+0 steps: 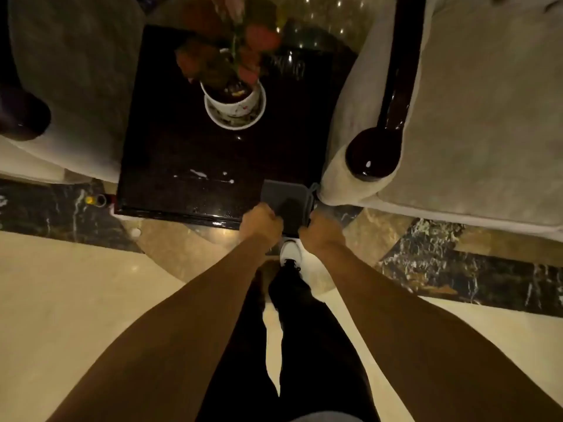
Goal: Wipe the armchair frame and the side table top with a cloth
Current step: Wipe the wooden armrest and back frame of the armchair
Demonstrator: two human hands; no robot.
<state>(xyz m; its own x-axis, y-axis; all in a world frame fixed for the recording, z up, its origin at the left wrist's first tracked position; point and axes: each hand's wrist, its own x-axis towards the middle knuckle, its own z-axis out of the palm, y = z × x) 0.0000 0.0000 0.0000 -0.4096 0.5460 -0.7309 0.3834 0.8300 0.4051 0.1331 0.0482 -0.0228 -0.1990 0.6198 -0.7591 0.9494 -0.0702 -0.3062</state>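
Observation:
A dark grey cloth [285,196] lies spread flat on the near right corner of the glossy black side table [189,153]. My left hand [260,222] grips the cloth's near left edge, and my right hand [320,226] grips its near right edge by the table corner. To the right stands a beige armchair [475,123] with a dark polished wooden armrest frame [376,147]. A second beige armchair [73,71] with a dark rounded arm end [23,117] stands to the left.
A white pot with red flowers [234,102] stands on the table's middle back. Pale smears [201,175] mark the table near its front. A small yellow object [90,200] lies on the marble floor [76,284] at left. My white shoe [291,251] is under the table edge.

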